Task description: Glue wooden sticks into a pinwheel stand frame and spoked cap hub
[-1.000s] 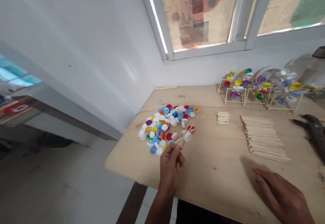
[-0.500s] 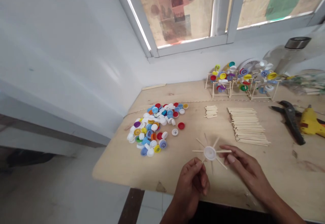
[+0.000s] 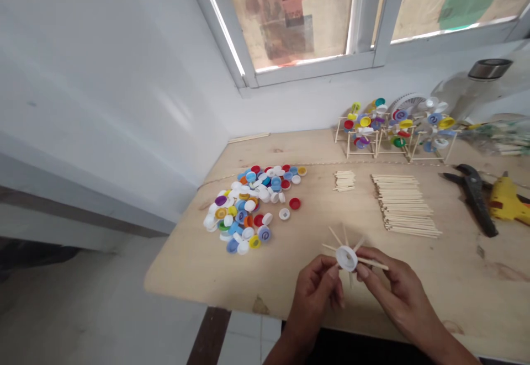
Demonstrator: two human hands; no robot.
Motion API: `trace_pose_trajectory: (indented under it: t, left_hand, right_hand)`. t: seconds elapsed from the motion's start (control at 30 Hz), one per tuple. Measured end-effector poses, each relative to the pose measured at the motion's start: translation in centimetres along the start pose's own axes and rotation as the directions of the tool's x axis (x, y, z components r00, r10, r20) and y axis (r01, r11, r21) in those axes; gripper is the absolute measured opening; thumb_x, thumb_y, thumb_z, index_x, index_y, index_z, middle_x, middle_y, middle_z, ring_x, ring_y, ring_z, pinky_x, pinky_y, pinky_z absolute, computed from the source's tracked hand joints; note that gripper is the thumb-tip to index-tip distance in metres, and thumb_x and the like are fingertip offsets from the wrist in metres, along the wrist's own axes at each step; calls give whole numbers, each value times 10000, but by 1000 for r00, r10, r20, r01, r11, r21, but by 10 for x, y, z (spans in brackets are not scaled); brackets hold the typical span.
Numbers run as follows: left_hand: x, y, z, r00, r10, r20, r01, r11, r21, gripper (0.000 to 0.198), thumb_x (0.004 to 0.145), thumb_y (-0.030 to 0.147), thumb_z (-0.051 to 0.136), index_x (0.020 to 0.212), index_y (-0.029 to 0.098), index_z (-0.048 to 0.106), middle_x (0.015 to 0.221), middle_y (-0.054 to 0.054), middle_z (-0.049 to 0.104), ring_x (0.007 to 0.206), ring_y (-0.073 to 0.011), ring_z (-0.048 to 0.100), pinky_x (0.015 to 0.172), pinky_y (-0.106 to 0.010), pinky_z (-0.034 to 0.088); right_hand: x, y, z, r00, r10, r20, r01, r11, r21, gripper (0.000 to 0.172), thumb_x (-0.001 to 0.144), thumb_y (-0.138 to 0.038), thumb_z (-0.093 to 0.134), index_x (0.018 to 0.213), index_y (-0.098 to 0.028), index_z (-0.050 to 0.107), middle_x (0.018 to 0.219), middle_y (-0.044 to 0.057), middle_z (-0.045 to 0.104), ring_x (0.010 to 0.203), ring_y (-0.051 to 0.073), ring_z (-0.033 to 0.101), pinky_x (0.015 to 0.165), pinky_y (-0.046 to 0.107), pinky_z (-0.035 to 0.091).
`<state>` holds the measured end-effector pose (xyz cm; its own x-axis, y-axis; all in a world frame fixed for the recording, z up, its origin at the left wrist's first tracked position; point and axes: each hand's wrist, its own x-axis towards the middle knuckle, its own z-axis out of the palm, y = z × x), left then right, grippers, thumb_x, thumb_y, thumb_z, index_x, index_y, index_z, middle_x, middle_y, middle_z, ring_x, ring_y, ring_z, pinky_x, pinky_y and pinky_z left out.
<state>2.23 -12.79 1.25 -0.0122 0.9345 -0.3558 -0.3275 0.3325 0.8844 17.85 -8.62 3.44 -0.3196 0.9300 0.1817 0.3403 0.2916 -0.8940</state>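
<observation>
Now, left hand (image 3: 312, 296) and right hand (image 3: 399, 293) both pinch the white bottle cap (image 3: 346, 258) bristling with wooden sticks (image 3: 375, 263), gripped steady over the desk (image 3: 455, 282), loose caps (image 3: 244, 210) well off to the hands' left.

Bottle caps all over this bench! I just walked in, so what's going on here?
A person holds a white bottle cap with radiating wooden sticks between the left hand and right hand, over a plywood bench. Nearby lie a heap of coloured bottle caps and stacked wooden sticks. Further back stand stick frames carrying coloured caps.
</observation>
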Motion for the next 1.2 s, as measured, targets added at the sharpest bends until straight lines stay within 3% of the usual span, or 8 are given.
trace_pose_trajectory:
  t: [0.23, 0.47, 0.73, 0.87, 0.97, 1.1, 1.2]
  left_hand:
    - [-1, 6, 6, 995, 81, 63, -87, 990, 108, 328, 831, 451, 551, 873, 134, 622, 544, 18, 503, 480, -90, 448, 523, -212, 364]
    - [-4, 10, 10, 986, 130, 101, -144, 979, 146, 288, 866, 406, 514, 882, 140, 625, 570, 18, 491, 514, -96, 446, 546, -210, 376]
    - [-5, 6, 14, 980, 122, 155, -150, 973, 179, 286, 894, 381, 476, 902, 136, 622, 588, 12, 500, 531, -92, 458, 566, -215, 380]
    - [-3, 4, 12, 985, 142, 94, -157, 970, 186, 297, 860, 403, 525, 998, 157, 619, 791, -41, 567, 635, -114, 510, 572, -215, 419]
    - [-3, 3, 13, 987, 154, 44, -158, 980, 124, 369, 806, 430, 591, 1080, 183, 598, 959, -75, 565, 686, -126, 538, 555, -218, 444]
    - [-4, 1, 23, 985, 120, 123, -116, 992, -40, 428, 759, 433, 651, 1099, 184, 575, 915, -59, 567, 674, -133, 563, 532, -225, 461]
    - [-4, -1, 32, 990, 101, 97, -90, 989, -119, 374, 746, 386, 684, 1025, 162, 576, 864, -48, 586, 654, -123, 569, 527, -214, 458]
  right_hand:
    - [-5, 7, 4, 999, -8, 47, 7, 1000, 21, 271, 853, -330, 549, 1067, -196, 646, 1011, 80, 702, 887, 174, 667, 792, 247, 540]
    - [-6, 2, 2, 994, 63, 90, -72, 992, 99, 335, 851, -353, 544, 1136, -198, 629, 1051, 85, 691, 973, 205, 649, 826, 275, 534]
    - [-16, 4, 2, 996, 83, -40, -81, 995, 56, 297, 846, -369, 552, 1061, -188, 650, 1017, 81, 701, 889, 185, 663, 833, 277, 532]
    - [-17, 10, -9, 995, 11, -97, -19, 997, -75, 282, 852, -350, 543, 1067, -199, 646, 1001, 75, 702, 899, 187, 666, 805, 254, 541]
    - [-18, 14, -19, 986, -129, -102, 107, 974, -198, 252, 835, -301, 562, 1060, -218, 638, 963, 54, 698, 888, 179, 666, 751, 224, 551]
    - [-18, 17, -23, 948, -316, -21, 294, 902, -318, 332, 838, -223, 540, 1167, -219, 592, 939, 53, 685, 820, 147, 660, 699, 205, 543]
    - [-20, 16, -20, 909, -416, 7, 386, 836, -390, 386, 840, -189, 538, 1224, -218, 555, 973, 65, 673, 861, 149, 649, 736, 217, 535]
